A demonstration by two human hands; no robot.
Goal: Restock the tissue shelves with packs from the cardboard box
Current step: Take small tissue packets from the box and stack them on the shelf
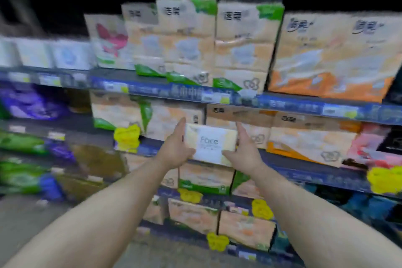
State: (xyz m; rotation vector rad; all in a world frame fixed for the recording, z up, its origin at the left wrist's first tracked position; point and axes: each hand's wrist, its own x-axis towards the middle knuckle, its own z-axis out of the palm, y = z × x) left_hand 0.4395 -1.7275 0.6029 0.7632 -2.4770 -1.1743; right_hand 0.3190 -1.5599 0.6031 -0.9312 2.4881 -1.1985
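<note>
Both hands held a pale tissue pack (210,144) marked "Face" before the mid-height shelf (152,148): left hand (177,148) and right hand (245,150) had fingers clamped on its opposite ends, amid stocked orange-and-green packs (304,139).

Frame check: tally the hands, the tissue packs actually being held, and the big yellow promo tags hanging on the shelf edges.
Hands: 2 (left hand, right hand)
Face tissue pack held between them: 1
Yellow promo tags clearly visible: 5
Total: 8
</note>
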